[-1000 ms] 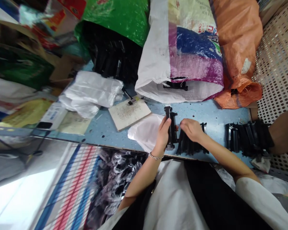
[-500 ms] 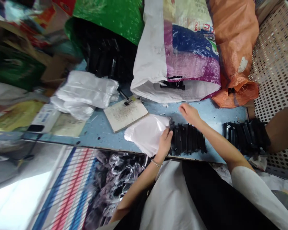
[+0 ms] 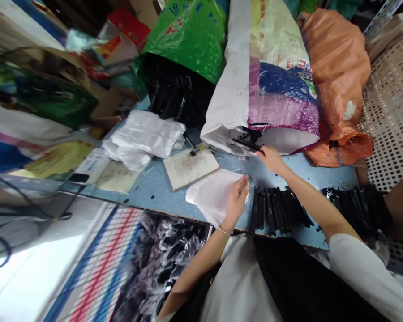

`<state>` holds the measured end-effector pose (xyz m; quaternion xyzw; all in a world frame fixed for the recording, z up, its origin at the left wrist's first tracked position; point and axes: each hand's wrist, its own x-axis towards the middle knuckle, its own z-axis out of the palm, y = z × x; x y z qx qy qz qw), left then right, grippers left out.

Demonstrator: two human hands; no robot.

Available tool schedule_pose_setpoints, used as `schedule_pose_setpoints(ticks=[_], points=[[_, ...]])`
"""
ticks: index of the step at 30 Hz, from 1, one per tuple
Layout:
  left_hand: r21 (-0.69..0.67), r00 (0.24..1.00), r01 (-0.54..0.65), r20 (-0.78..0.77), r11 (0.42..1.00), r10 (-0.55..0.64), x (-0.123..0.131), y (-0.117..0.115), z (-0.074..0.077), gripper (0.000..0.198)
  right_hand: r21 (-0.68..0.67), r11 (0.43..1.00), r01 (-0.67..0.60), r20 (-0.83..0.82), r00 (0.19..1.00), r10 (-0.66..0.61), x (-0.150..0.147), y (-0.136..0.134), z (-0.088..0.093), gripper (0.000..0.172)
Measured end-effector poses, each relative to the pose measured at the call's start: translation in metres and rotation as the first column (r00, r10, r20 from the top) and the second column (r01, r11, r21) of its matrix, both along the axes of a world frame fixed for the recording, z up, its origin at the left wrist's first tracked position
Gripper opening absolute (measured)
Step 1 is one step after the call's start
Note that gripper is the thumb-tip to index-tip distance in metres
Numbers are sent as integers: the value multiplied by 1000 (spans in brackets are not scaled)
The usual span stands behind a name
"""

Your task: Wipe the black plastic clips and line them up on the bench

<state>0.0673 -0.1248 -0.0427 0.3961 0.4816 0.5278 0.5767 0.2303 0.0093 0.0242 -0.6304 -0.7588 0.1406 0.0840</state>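
My right hand (image 3: 271,160) is closed around the end of a slim black part with a metal tip (image 3: 246,144), at the mouth of a white and purple woven sack (image 3: 226,105). More black parts show inside that opening. My left hand (image 3: 235,199) rests at the right edge of a stack of thin whitish plastic bags (image 3: 208,194), fingers curled together on the bag's edge and slightly blurred. Just right of it, a row of black parts (image 3: 277,208) lies side by side on the blue table (image 3: 147,185), below my right forearm.
A worn board (image 3: 190,167) carries a small black tool (image 3: 195,151). Folded white bags (image 3: 147,134) lie to its left. Behind stand a green sack (image 3: 188,44) and an orange sack (image 3: 339,76). Another black pile (image 3: 352,208) lies near a perforated panel (image 3: 389,98) and someone's arm.
My right hand has gone up from above the row to the sack's mouth and taken hold of a black part. My left hand stays by the plastic bags. The whole view has shifted.
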Motion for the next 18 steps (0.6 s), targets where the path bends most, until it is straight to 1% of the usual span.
schedule_pose_setpoints(ticks=[2,4,5,6,7,9,10,11,13,14,15,16,18], points=[[-62,972,-83,216,995,95,4,19,14,56,19,998,-67,-122,990,69,-4,-51,2,29],[-131,917,-127,363,983,167,9,31,28,58,40,986,-159,-207,965,164,-6,-96,6,31],[-158,905,-119,388,980,173,10,32,35,57,41,978,-204,-239,949,208,-4,-113,10,35],[-175,911,-91,384,980,153,11,31,42,57,60,972,-225,-261,937,233,-1,-125,13,39],[-182,927,-52,357,982,115,10,26,47,59,101,969,-224,-269,932,243,3,-131,17,43],[-168,966,25,258,985,20,8,11,57,63,242,954,-176,-238,943,234,13,-129,22,45],[-153,978,63,205,986,-30,7,2,61,66,323,932,-162,-202,951,235,18,-123,24,44],[-141,984,106,158,984,-83,6,-7,65,69,388,906,-170,-160,955,248,21,-115,25,44],[-123,981,187,82,975,-177,6,-22,71,74,435,868,-240,-99,945,311,23,-100,24,45],[-108,977,212,45,971,-208,6,-27,73,75,424,867,-263,-100,937,334,20,-95,24,45],[-85,977,214,4,973,-214,7,-30,74,76,397,880,-259,-131,933,334,17,-92,23,46],[-55,980,194,-41,980,-196,6,-31,75,75,350,908,-232,-192,931,311,12,-91,23,48],[-1,988,109,-106,994,-109,4,-29,75,72,201,967,-157,-349,911,221,3,-97,24,52]])
